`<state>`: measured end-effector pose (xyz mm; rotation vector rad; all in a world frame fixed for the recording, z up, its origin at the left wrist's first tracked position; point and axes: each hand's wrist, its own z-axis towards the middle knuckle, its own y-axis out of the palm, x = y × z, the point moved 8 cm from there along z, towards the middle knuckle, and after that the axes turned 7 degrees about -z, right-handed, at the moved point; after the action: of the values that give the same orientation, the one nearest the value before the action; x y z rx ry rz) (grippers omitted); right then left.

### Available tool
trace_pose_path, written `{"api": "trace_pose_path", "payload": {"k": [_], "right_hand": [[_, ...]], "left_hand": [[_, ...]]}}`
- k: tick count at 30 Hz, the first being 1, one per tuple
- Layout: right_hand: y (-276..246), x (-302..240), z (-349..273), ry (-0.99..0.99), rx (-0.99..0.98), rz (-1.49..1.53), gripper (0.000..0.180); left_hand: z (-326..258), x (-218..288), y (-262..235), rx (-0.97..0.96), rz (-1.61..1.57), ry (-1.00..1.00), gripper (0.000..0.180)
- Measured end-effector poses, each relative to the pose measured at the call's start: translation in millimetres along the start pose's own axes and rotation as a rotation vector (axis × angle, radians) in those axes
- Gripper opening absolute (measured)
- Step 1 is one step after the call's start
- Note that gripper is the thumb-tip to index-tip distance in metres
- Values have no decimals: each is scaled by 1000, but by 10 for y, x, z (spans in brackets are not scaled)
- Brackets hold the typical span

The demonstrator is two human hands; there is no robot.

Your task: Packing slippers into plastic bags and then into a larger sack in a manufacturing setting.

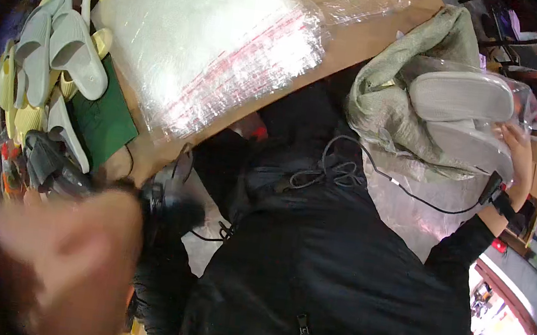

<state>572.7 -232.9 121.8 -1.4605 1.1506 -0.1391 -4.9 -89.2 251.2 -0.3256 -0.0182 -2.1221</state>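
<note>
On the right, my right hand point(515, 144) grips a pair of pale grey slides point(463, 98) in a clear plastic bag, soles facing up. The bagged pair is at the mouth of a greenish woven sack point(381, 104), partly over its rim. Close to the camera at the lower left, my left hand point(70, 254) is smeared by motion, so its fingers do not show clearly. Nearest to it are dark grey slides point(57, 163) at the table's left end.
A stack of clear plastic bags point(203, 41) with red-striped edges covers much of the brown table point(356, 38). Grey slides point(79, 56) and yellow slides point(29, 120) are piled at the left beside a green sheet point(105, 116). A black cable point(405, 190) runs to my right wrist.
</note>
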Motion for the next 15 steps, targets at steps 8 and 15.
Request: {"api": "trace_pose_path", "payload": {"k": [8,15], "right_hand": [[1051,-470,465,-236,-152,-175,23],[951,-257,349,-219,-184,146,20]], "left_hand": [[-1126,-1986,2256,-718,-33,-269,48],[-2370,-1857,3658,-1339,0,-225,73]]}}
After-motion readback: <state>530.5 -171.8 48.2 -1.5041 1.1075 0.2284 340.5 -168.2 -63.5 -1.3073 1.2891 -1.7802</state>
